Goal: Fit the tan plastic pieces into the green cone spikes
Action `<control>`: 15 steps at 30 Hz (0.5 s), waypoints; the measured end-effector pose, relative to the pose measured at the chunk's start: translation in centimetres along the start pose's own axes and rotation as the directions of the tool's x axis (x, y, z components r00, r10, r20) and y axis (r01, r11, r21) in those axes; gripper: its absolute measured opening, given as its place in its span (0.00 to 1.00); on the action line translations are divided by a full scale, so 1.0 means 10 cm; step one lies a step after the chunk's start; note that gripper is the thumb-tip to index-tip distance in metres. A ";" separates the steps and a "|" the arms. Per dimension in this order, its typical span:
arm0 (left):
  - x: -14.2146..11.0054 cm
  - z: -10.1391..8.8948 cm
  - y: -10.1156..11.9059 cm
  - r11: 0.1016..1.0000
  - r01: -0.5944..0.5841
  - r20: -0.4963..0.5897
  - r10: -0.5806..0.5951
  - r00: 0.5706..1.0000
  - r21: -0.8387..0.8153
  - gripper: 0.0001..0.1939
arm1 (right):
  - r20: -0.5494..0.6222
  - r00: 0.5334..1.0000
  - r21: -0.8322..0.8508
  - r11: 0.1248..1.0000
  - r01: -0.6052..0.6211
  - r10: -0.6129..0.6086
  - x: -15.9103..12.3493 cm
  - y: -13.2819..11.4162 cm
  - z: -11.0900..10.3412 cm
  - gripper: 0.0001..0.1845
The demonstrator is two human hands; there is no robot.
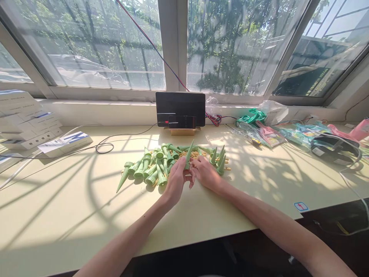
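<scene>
A heap of green cone-shaped plastic spikes (155,169) lies on the pale yellow table (72,215), mixed with small yellowish parts (196,154). My left hand (175,180) has its fingers closed around one green spike (188,152) that points upward. My right hand (205,173) sits just right of it, fingers curled and pinched at the base of the same spike. More upright green spikes (220,159) stand just beyond my right hand.
A dark tablet (180,107) and a phone (182,122) stand on a wooden holder at the windowsill. White boxes and papers (25,125) lie at far left with cables (105,147). Plastic bags, pink items (269,134) and a black device (331,148) crowd the right.
</scene>
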State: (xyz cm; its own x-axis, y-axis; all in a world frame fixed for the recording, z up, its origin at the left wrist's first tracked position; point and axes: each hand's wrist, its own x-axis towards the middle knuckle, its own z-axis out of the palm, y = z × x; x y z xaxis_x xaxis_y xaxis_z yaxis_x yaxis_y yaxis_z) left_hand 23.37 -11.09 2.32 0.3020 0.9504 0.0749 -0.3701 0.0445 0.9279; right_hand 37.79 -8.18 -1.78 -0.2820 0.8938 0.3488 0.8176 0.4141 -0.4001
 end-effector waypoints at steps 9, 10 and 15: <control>0.02 -0.03 0.00 1.000 -0.021 -0.090 0.019 0.996 -0.020 0.16 | -0.126 0.992 0.133 0.991 0.017 0.000 0.01 0.01 0.02 0.06; 0.02 -0.03 -0.01 1.000 -0.023 -0.100 0.021 0.995 -0.016 0.16 | -0.139 0.990 0.157 0.987 0.028 -0.006 0.02 0.00 0.02 0.07; 0.03 -0.05 -0.02 1.000 -0.023 -0.121 0.023 0.992 -0.004 0.15 | -0.173 0.985 0.322 0.946 0.042 0.016 0.02 -0.01 0.02 0.06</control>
State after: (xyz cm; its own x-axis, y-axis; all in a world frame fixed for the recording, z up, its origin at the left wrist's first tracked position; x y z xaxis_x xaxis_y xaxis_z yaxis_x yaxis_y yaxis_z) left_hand 23.12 -10.68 2.00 0.1846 0.9815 0.0511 -0.3810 0.0235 0.9243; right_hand 37.58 -7.99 -1.84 -0.1780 0.8567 0.4841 0.6001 0.4844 -0.6366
